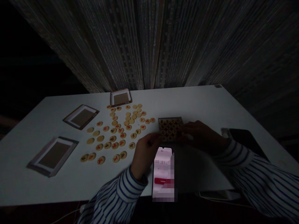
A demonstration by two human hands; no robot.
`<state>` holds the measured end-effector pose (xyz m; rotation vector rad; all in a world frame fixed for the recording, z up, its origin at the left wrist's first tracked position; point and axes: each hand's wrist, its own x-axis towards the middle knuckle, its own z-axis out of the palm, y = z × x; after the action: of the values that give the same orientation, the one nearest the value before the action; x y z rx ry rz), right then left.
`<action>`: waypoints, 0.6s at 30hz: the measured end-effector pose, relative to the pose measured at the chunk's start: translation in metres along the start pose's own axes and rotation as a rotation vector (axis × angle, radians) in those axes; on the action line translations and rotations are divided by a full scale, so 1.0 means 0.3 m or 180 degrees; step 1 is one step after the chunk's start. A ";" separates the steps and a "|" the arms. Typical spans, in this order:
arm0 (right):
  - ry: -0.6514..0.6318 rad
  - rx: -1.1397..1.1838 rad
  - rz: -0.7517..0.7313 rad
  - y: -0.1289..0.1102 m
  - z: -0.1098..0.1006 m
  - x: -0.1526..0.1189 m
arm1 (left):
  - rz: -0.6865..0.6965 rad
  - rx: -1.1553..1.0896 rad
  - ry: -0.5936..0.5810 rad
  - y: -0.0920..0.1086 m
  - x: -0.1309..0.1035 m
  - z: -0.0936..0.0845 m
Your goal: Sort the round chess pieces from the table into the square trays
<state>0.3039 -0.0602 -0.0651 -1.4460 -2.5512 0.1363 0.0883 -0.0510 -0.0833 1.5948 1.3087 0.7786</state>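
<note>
A small shallow box [170, 119] filled with rows of round Chinese chess pieces [167, 127] is in front of me. My left hand [145, 151] is at its near left corner, thumb and forefinger closed at the edge. At the right side is my right hand [202, 136], its fingers bent around that edge and partly covering the pieces there. Dim light hides the fingertips. To the left, many loose chess pieces [112, 139] lie spread over the white table, some with red or black characters up, others showing a plain face.
Three more shallow boxes stand on the table [201, 102]: one at the back [112, 99], one at the left [70, 124], one nearer [52, 172]. A lit phone [161, 169] showing a timer lies below the box. A dark flat object [245, 140] is at the right.
</note>
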 end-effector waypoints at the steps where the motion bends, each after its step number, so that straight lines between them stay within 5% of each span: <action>1: -0.0051 -0.0045 -0.0005 0.008 0.007 0.000 | -0.0003 0.0079 0.0018 -0.012 0.000 -0.001; 18: -0.0509 -0.0452 0.0005 0.020 0.029 0.015 | -0.0131 0.0255 -0.0108 -0.040 -0.007 -0.011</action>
<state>0.3046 -0.0530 -0.0740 -1.5454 -2.7377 0.0746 0.0802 -0.0520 -0.0928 1.6318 1.3589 0.6788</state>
